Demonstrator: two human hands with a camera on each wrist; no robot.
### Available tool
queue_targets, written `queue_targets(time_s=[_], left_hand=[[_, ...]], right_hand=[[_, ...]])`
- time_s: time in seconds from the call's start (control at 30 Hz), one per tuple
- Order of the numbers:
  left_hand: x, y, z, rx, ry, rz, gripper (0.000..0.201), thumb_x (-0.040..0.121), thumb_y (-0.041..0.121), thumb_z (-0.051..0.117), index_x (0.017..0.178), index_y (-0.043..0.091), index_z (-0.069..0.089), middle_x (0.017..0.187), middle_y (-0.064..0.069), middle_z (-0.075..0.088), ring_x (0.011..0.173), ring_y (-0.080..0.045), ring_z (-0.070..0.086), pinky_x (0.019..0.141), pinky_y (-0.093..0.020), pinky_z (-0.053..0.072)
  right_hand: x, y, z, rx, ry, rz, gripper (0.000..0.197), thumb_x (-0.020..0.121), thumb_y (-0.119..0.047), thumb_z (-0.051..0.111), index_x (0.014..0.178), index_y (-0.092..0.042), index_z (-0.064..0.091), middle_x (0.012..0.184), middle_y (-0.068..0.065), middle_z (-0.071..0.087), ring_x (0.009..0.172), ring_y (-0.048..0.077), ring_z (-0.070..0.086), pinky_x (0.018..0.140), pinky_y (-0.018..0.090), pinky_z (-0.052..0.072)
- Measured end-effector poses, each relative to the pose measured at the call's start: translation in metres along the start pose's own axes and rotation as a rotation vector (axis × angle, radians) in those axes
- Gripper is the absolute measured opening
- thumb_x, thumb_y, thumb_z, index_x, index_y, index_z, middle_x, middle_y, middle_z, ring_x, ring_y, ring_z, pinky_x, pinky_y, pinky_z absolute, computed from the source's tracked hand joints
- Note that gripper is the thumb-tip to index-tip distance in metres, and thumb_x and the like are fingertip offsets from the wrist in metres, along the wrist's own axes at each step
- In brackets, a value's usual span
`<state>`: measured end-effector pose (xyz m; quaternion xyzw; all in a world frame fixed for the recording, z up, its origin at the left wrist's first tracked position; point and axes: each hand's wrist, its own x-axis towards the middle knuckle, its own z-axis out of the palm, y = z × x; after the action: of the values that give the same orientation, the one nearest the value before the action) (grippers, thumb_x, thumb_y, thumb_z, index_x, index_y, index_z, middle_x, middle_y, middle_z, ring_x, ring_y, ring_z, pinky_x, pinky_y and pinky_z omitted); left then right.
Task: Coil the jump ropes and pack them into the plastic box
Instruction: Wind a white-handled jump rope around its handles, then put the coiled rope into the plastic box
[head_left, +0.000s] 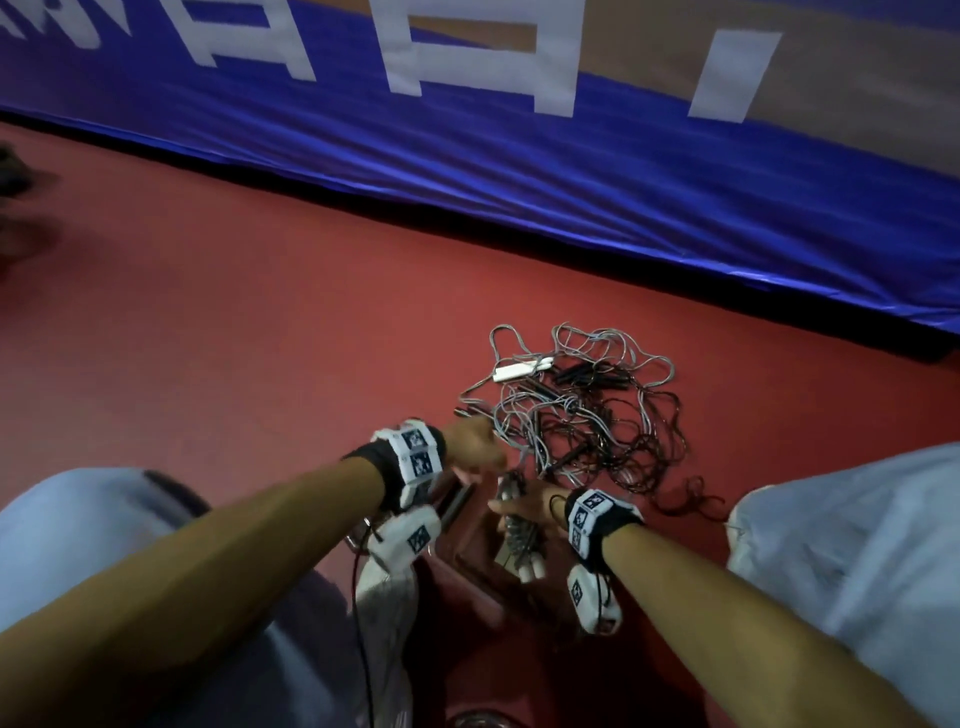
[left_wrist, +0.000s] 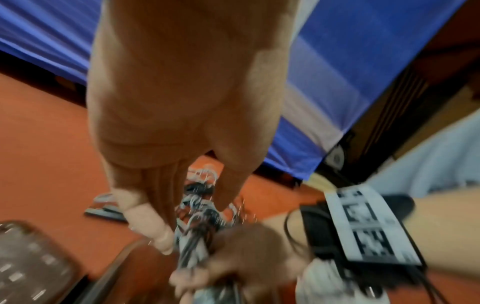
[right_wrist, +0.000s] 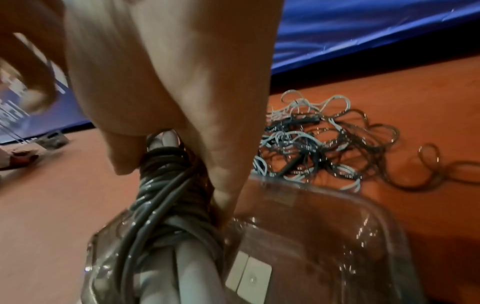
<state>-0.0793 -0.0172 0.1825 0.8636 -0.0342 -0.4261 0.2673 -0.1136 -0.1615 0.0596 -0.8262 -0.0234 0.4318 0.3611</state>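
Note:
My right hand grips a coiled jump rope, dark cord wound round its white handles, and holds it over the near corner of the clear plastic box. In the head view the bundle hangs just above the box. My left hand hovers just left of the bundle with fingers straight and pointing down, holding nothing. A tangle of grey and dark jump ropes with several handles lies on the red floor beyond the box.
A blue padded mat with white lettering runs along the back. A clear lid lies left of the box. My knees in light trousers flank the box. Red floor stretches to the left.

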Motion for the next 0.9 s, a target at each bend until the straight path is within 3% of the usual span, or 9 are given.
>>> queue_targets(time_s=[0.07,0.17,0.33,0.5,0.6,0.67,0.77,0.83,0.9], left_hand=[[0.002,-0.020,0.024,0.145,-0.064,-0.018,0.030,0.098,0.017,0.056,0.092,-0.009,0.070,0.102,-0.027,0.070,0.062,-0.022,0.067,0.044,-0.013,0.041],[0.007,-0.052,0.059,0.262,-0.033,-0.075,0.035,0.097,0.017,0.060,0.127,-0.002,0.061,0.121,-0.018,0.065,0.111,-0.030,0.064,0.070,-0.016,0.040],[0.036,-0.081,0.105,0.382,0.031,-0.080,0.026,0.092,0.019,0.058,0.109,0.001,0.067,0.105,-0.016,0.071,0.092,-0.029,0.068,0.070,-0.031,0.047],[0.050,-0.095,0.146,0.596,0.081,-0.111,0.042,0.071,0.036,0.085,0.101,0.011,0.069,0.094,-0.011,0.072,0.083,-0.026,0.071,0.067,-0.033,0.053],[0.066,-0.120,0.157,0.897,0.006,0.052,0.056,0.092,0.048,0.056,0.137,0.015,0.050,0.136,-0.007,0.055,0.120,-0.029,0.056,0.099,-0.045,0.045],[0.068,-0.132,0.153,1.034,-0.036,0.143,0.045,0.099,0.045,0.042,0.136,0.021,0.053,0.138,-0.003,0.056,0.122,-0.027,0.055,0.103,-0.047,0.044],[0.066,-0.139,0.154,1.029,-0.077,0.174,0.037,0.106,0.032,0.035,0.125,0.019,0.063,0.129,-0.003,0.063,0.123,-0.028,0.055,0.106,-0.049,0.040],[0.067,-0.145,0.157,0.986,-0.036,0.196,0.037,0.108,0.029,0.033,0.130,0.017,0.060,0.134,-0.004,0.061,0.128,-0.029,0.052,0.108,-0.049,0.036],[0.068,-0.142,0.154,1.030,0.026,0.217,0.039,0.108,0.029,0.033,0.139,0.018,0.053,0.144,-0.002,0.053,0.134,-0.027,0.045,0.111,-0.048,0.032]], right_hand=[[0.003,0.004,0.016,0.033,-0.003,-0.011,0.056,0.091,-0.039,0.071,0.130,-0.001,0.061,0.128,0.021,0.064,0.116,0.026,0.060,0.101,0.038,0.047],[0.030,0.021,0.044,0.146,0.044,0.139,0.037,0.095,-0.040,0.070,0.115,-0.010,0.065,0.118,0.015,0.068,0.118,0.034,0.064,0.100,0.044,0.052],[0.068,0.029,0.069,0.417,0.080,0.264,0.020,0.095,-0.035,0.069,0.090,-0.017,0.063,0.088,0.002,0.065,0.070,0.011,0.059,0.070,0.025,0.048],[0.096,0.031,0.079,0.364,0.066,0.339,0.049,0.101,-0.048,0.055,0.126,-0.006,0.066,0.106,0.004,0.065,0.094,0.022,0.061,0.081,0.026,0.047],[0.093,0.026,0.076,0.435,0.014,0.414,0.050,0.107,-0.043,0.046,0.136,-0.005,0.058,0.132,0.012,0.064,0.122,0.029,0.062,0.071,0.022,0.050],[0.103,0.032,0.082,0.536,0.019,0.416,0.044,0.108,-0.036,0.046,0.139,-0.004,0.050,0.135,0.011,0.059,0.130,0.032,0.057,0.071,0.020,0.055],[0.155,0.078,0.106,0.561,0.065,0.389,0.069,0.089,-0.059,0.060,0.132,-0.005,0.058,0.131,0.010,0.065,0.114,0.034,0.065,0.096,0.042,0.057],[0.175,0.103,0.115,0.549,0.096,0.357,0.064,0.086,-0.064,0.058,0.115,-0.007,0.068,0.119,0.017,0.071,0.101,0.035,0.071,0.087,0.042,0.059],[0.133,0.067,0.096,0.616,0.099,0.387,0.029,0.103,-0.034,0.052,0.102,-0.009,0.065,0.104,0.017,0.069,0.083,0.028,0.069,0.067,0.035,0.055]])
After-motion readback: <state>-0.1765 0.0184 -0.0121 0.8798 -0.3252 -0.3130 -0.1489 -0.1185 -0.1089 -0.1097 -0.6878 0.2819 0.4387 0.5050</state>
